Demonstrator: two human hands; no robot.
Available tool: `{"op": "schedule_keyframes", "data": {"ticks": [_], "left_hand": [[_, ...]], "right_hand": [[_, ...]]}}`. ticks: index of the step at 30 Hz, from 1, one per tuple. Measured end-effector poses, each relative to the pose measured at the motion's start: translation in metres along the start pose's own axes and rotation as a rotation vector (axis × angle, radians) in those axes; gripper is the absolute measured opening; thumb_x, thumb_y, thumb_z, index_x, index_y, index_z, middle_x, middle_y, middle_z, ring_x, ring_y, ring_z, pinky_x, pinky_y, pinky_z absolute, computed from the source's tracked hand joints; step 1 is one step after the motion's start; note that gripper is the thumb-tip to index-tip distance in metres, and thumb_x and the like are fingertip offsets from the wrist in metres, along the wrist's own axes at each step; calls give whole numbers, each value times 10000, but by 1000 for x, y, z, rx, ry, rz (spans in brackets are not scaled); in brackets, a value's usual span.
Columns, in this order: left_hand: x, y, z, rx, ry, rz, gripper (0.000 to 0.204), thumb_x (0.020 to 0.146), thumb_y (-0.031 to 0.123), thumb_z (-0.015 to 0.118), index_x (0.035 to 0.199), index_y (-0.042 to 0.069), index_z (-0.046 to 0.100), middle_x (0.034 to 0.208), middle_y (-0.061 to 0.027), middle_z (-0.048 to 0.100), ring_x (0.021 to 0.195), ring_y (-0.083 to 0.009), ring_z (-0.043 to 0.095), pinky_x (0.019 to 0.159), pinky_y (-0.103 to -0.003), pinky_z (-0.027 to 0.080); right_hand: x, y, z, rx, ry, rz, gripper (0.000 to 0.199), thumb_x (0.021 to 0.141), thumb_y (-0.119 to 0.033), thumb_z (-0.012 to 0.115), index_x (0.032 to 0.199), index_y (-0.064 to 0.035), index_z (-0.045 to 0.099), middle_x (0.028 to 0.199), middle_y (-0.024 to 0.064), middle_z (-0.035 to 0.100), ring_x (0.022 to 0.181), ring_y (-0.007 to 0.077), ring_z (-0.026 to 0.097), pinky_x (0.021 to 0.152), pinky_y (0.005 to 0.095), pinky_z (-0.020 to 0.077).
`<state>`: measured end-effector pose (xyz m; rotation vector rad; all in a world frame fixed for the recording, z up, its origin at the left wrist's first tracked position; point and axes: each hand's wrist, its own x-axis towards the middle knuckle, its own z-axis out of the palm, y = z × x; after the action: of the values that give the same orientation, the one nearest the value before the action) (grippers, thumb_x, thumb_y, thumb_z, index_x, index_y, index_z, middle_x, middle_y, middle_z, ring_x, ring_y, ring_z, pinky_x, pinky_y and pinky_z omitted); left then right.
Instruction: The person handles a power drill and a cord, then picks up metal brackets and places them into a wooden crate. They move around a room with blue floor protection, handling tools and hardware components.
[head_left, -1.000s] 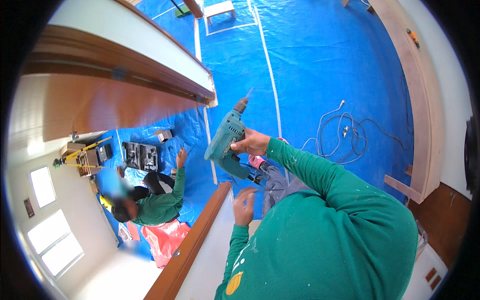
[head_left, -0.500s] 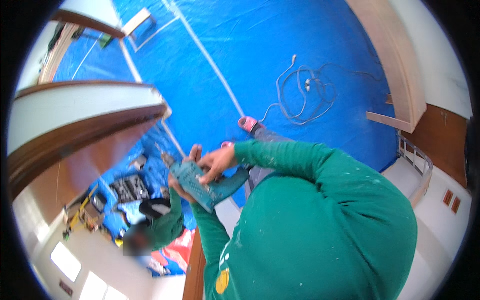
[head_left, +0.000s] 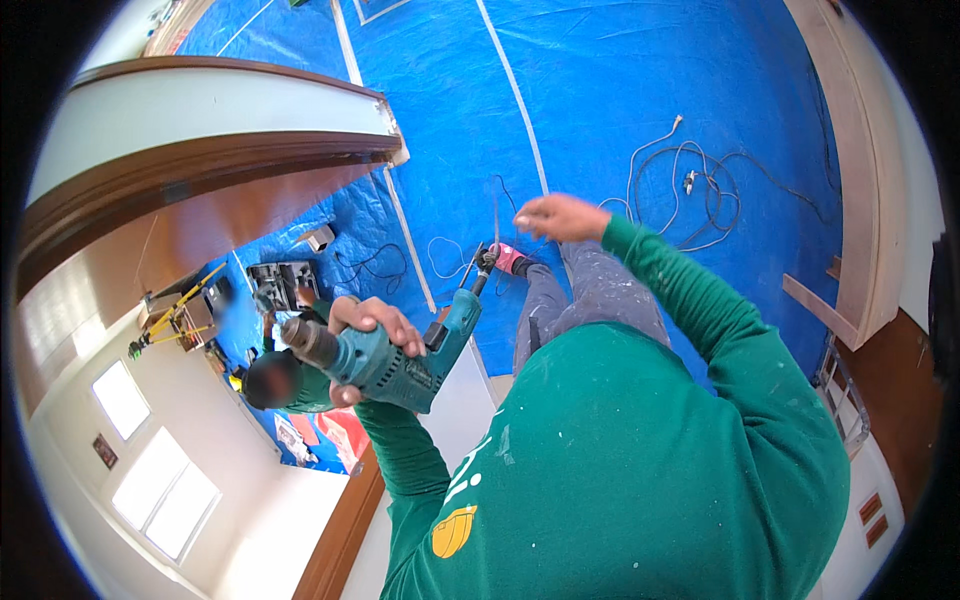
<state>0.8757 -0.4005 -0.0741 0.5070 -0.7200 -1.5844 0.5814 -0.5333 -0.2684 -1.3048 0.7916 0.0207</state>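
Fingers of the left hand (head_left: pixel 372 322) wrap around the body of the teal drill (head_left: pixel 405 372), which is held in the air on the person's left side, its chuck (head_left: pixel 312 342) toward the picture's left and its handle slanting up to the right. Well apart from it, the right hand (head_left: pixel 566 217) hangs over the blue sheet (head_left: pixel 620 90) near a pink shoe (head_left: pixel 506 259), fingers loosely bent; whether they pinch anything I cannot tell.
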Motion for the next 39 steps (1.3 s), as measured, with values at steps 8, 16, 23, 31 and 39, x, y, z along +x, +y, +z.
{"op": "schedule_keyframes", "data": {"ticks": [8, 16, 23, 31, 39], "left_hand": [[-29, 2, -10, -85, -102, -3, 739, 695, 302, 873, 1225, 15, 446, 1059, -243, 572, 917, -363, 690, 804, -498, 599], [-49, -18, 0, -285, -103, -77, 712, 679, 335, 852, 1163, -31, 479, 1009, -287, 597, 866, -379, 692, 758, -454, 608], [-73, -44, -7, -167, 267, -99, 698, 689, 408, 826, 1159, 20, 486, 977, -246, 598, 809, -330, 675, 696, -433, 598], [-81, -72, 3, -53, 390, 38, 660, 670, 362, 810, 1156, 66, 476, 1004, -212, 590, 869, -327, 665, 770, -466, 594], [-76, -78, 2, -157, 330, -27, 661, 707, 376, 810, 1184, 83, 459, 1018, -194, 580, 882, -310, 650, 762, -470, 575]], "right_hand": [[1, -61, 46, -312, -143, -575, 539, 1005, -496, 615, 1285, -37, 650, 1077, 93, 670, 946, 186, 628, 783, 367, 526], [17, -66, 52, -148, -1109, 268, 291, 961, -375, 684, 958, -89, 739, 739, -26, 603, 615, 86, 546, 495, 266, 416], [-5, -47, 95, -965, -507, -312, 312, 926, -364, 630, 863, -89, 764, 760, 99, 720, 740, 221, 737, 538, 386, 554], [46, 6, 70, 338, -271, 818, 234, 980, -289, 641, 880, -86, 701, 621, 24, 579, 438, 97, 463, 364, 267, 277], [47, -3, 52, -101, -543, 360, 281, 987, -340, 683, 852, -96, 647, 621, -26, 537, 478, 67, 421, 417, 250, 276]]}}
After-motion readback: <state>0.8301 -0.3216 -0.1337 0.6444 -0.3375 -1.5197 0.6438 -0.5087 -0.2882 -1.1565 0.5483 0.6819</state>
